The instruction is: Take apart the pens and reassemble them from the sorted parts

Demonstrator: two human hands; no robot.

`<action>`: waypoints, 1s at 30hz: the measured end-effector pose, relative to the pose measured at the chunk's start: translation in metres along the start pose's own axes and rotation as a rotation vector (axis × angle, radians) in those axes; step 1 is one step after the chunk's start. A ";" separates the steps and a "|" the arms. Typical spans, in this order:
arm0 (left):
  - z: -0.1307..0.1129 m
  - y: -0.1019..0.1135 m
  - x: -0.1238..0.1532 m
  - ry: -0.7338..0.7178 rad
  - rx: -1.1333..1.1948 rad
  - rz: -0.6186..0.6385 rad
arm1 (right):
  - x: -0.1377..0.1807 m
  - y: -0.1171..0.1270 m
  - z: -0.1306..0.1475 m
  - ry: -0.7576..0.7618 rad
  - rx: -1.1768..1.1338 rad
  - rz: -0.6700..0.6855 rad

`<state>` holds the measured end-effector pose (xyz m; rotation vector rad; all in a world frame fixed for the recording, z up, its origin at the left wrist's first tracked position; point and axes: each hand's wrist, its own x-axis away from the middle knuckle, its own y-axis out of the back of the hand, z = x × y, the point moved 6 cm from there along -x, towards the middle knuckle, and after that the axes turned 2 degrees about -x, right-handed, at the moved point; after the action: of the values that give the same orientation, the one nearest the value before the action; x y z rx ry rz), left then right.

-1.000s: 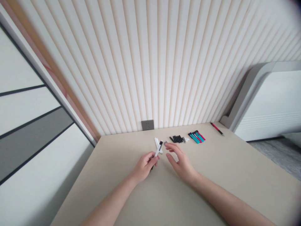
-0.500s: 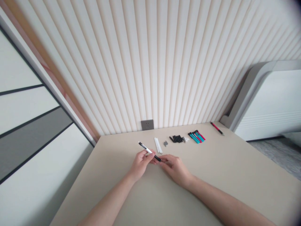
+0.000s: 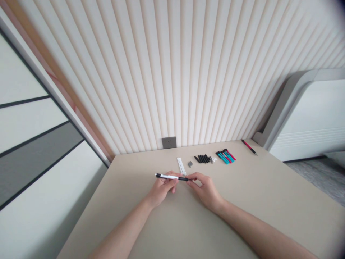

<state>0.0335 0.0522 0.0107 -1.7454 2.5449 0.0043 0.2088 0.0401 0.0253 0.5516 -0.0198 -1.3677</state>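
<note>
A ballpoint pen [image 3: 167, 176] with a white barrel, black clip and black grip is held almost level above the table. My left hand [image 3: 160, 190] is closed around its middle, thumb at the join of barrel and grip. At the pen's right end, my right hand [image 3: 205, 187] pinches the tip between thumb and fingers; those fingertips cover the very point. Just behind my hands lie several thin white refills [image 3: 181, 165] and a small heap of grey parts [image 3: 190, 164].
Black grips [image 3: 202, 159], small whitish parts [image 3: 212, 159] and teal and red pen barrels [image 3: 225, 156] lie along the back of the table [image 3: 129, 172]. A red and black pen [image 3: 249, 147] rests at the far right. A socket [image 3: 169, 142] is on the ribbed wall.
The pen has turned from a steep slant to nearly level, its clip end lowering. My right hand has shifted slightly up and right with the tip end.
</note>
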 end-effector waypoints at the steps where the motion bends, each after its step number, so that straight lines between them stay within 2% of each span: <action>1: 0.001 0.001 0.000 0.005 0.008 -0.006 | 0.001 0.000 0.000 0.006 0.010 -0.005; 10: 0.011 0.003 0.000 0.117 0.074 -0.017 | 0.002 0.000 0.000 -0.006 0.064 -0.026; 18: 0.006 -0.002 0.002 0.091 0.030 0.057 | 0.001 -0.009 -0.003 -0.096 0.029 0.138; 23: 0.000 -0.003 0.002 0.050 0.024 0.057 | -0.001 -0.009 0.006 0.026 -0.020 0.162; 28: -0.003 -0.006 0.003 0.027 0.020 0.101 | 0.002 -0.015 0.000 -0.025 -0.025 0.252; 30: -0.001 -0.005 0.003 0.051 0.022 0.086 | 0.001 -0.015 0.001 -0.009 -0.017 0.247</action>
<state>0.0373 0.0476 0.0116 -1.6481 2.6429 -0.0651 0.1954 0.0372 0.0198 0.5110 -0.0809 -1.1292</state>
